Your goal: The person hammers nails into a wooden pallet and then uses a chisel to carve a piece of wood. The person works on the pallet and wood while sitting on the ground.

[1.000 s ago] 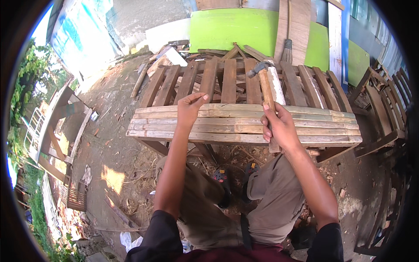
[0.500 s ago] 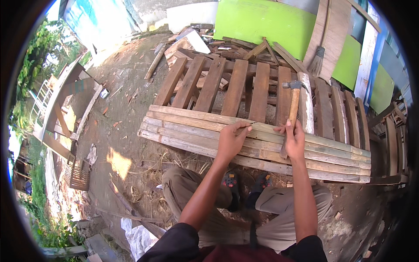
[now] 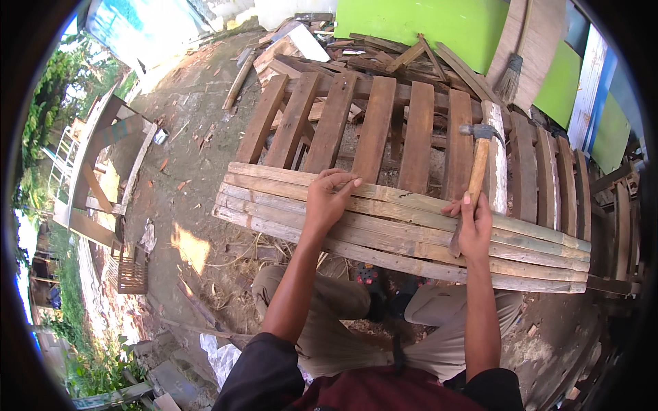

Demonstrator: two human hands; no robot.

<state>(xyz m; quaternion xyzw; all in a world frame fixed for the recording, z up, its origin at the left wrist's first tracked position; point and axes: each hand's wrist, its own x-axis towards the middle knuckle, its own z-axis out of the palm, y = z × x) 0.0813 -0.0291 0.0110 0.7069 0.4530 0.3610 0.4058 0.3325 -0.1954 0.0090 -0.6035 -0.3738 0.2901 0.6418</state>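
Note:
Several bamboo strips (image 3: 404, 235) lie side by side across the near end of a slatted wooden frame (image 3: 417, 144) in front of my knees. My left hand (image 3: 329, 200) is over the upper strips, left of their middle, its thumb and forefinger pinched together near the far edge. Whatever is between those fingertips is too small to make out. In my right hand (image 3: 474, 226) is a claw hammer (image 3: 479, 164), gripped by its wooden handle with the metal head pointing away from me. The lower end of the handle reaches down over the strips.
Scrap wood (image 3: 370, 61) is piled behind the frame, before a bright green panel (image 3: 418, 31). A broom (image 3: 509, 77) leans at the far right. On the left are a wooden structure (image 3: 137, 164) and a plastic crate (image 3: 128, 270). A white sack (image 3: 219, 357) lies by my left leg.
My left hand has moved left along the bamboo strips, its fingers still pinched. My right hand keeps hold of the hammer in nearly the same place, and the view has shifted slightly.

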